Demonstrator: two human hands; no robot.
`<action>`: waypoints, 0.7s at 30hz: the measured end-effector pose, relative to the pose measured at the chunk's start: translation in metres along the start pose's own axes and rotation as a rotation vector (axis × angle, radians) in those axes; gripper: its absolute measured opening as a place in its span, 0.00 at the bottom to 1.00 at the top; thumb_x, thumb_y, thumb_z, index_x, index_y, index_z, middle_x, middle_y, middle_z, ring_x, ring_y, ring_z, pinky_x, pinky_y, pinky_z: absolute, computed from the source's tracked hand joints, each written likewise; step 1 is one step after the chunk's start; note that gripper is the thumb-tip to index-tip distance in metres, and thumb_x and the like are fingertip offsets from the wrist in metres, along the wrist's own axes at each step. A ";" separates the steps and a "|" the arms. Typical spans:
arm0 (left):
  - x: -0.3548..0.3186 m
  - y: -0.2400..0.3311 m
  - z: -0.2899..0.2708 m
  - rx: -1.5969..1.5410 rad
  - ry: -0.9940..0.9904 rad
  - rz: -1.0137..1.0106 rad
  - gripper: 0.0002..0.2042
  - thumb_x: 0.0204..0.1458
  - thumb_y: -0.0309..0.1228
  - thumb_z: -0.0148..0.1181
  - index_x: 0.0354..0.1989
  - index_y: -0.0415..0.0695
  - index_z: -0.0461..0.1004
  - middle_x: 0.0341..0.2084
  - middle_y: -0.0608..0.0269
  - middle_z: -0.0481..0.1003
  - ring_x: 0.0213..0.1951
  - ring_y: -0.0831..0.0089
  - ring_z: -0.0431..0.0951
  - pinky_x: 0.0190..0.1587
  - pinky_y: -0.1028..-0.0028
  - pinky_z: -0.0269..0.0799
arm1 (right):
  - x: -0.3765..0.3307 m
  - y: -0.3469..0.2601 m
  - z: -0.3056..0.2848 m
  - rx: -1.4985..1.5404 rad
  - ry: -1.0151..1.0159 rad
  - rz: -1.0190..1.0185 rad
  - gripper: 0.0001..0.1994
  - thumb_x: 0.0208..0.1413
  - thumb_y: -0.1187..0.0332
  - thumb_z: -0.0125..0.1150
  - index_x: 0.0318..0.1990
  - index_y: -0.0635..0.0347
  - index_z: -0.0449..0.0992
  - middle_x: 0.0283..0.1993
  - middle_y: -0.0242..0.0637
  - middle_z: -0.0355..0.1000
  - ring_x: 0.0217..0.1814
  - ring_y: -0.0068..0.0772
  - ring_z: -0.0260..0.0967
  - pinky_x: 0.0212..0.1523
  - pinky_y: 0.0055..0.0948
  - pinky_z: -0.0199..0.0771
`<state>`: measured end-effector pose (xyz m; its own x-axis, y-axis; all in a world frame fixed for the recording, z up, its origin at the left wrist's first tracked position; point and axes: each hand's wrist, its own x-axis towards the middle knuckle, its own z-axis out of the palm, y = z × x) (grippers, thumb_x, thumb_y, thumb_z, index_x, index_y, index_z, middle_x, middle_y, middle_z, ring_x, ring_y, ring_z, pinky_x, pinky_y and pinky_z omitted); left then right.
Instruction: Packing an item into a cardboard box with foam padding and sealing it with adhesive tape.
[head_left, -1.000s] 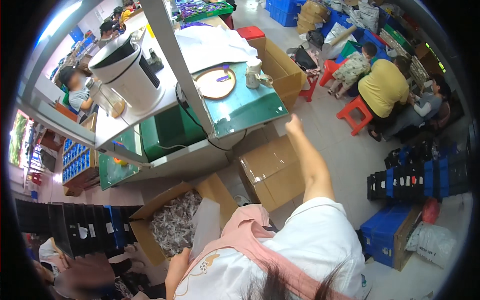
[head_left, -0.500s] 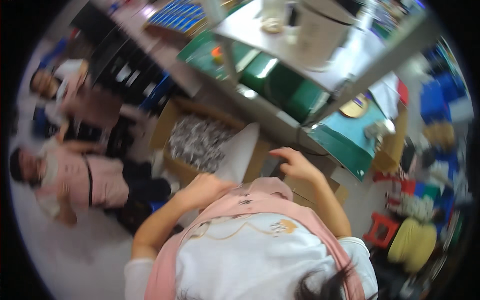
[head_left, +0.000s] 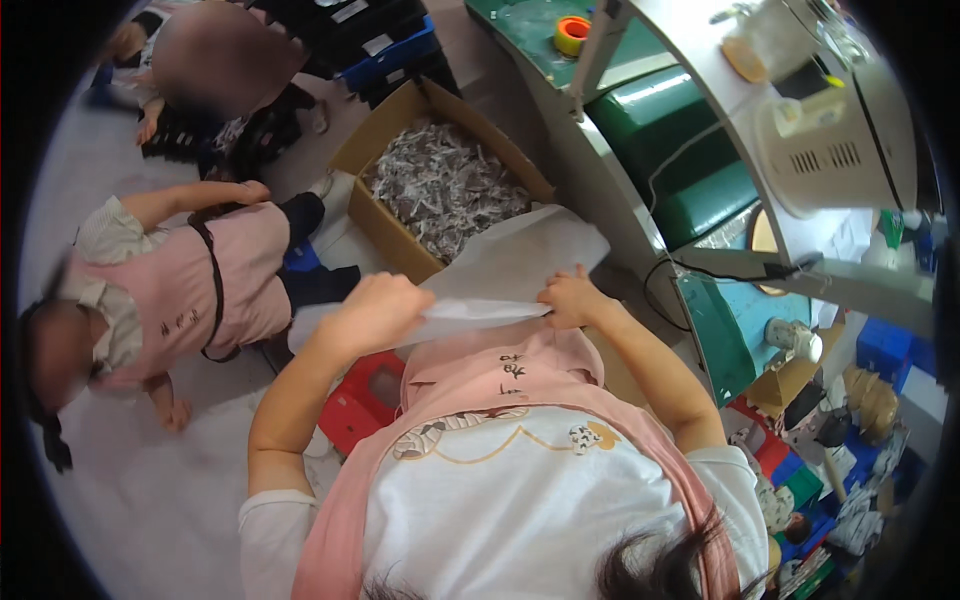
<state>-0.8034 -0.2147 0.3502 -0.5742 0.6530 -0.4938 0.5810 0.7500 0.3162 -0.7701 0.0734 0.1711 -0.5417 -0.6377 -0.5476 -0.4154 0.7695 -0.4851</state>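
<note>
The left hand (head_left: pixel 380 310) and right hand (head_left: pixel 573 300) pinch the white sheet (head_left: pixel 530 245) with their fingers (head_left: pixel 417 301), near one box (head_left: pixel 388 225) (many small pieces (head_left: pixel 445 190) lie inside).

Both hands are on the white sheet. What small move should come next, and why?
Probably draw the left hand and right hand slightly apart to flatten the white sheet: its near edge looks folded between them, and the rest lies spread toward the open carton.

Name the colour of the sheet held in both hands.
The sheet is plain milky white, best seen in the head view.
</note>
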 end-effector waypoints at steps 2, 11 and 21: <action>0.001 -0.031 -0.003 0.109 0.062 -0.090 0.05 0.40 0.29 0.60 0.26 0.43 0.76 0.20 0.50 0.74 0.27 0.53 0.76 0.30 0.58 0.71 | 0.013 0.025 0.025 -0.003 -0.008 0.194 0.14 0.38 0.63 0.58 0.36 0.52 0.78 0.41 0.44 0.68 0.54 0.46 0.62 0.53 0.64 0.57; 0.061 -0.216 -0.005 0.200 0.231 -0.524 0.07 0.42 0.22 0.53 0.25 0.45 0.78 0.29 0.54 0.76 0.35 0.56 0.77 0.39 0.57 0.68 | 0.073 0.024 0.040 0.168 0.021 0.368 0.15 0.43 0.63 0.57 0.38 0.62 0.77 0.47 0.47 0.69 0.50 0.48 0.64 0.49 0.46 0.66; 0.182 -0.399 0.039 0.706 0.229 -0.622 0.08 0.47 0.31 0.53 0.29 0.53 0.80 0.26 0.71 0.77 0.37 0.73 0.76 0.41 0.65 0.61 | 0.186 0.048 0.052 1.191 0.295 0.611 0.20 0.39 0.75 0.50 0.45 0.68 0.73 0.32 0.37 0.72 0.29 0.27 0.67 0.33 0.24 0.67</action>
<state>-1.1171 -0.3989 0.1024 -0.9512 0.2214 -0.2150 0.3050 0.7814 -0.5445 -0.8528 -0.0096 0.0108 -0.6064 -0.0641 -0.7925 0.7361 0.3316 -0.5901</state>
